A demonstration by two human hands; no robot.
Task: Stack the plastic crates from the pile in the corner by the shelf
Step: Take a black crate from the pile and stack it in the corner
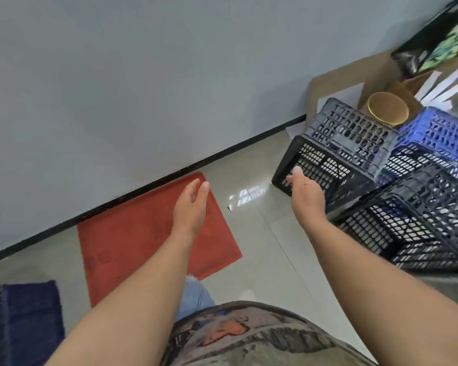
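Observation:
A pile of plastic crates lies at the right on the tiled floor. A black crate [328, 165] lies on its side nearest me, with a grey crate [354, 130] on top of it. Behind them is a blue crate [439, 136], and another black crate [413, 215] sits at the lower right. My right hand [304, 188] is stretched out with fingers apart, in front of the black crate's near rim and holding nothing. My left hand [192, 204] hangs open over a red mat [143, 241], well left of the pile.
A grey wall with a black skirting [169, 178] runs across the back. Cardboard boxes [336, 83], a brown round tub [388, 109] and a dark printed box [439, 40] stand behind the crates. A dark blue mat [21, 320] lies at the lower left.

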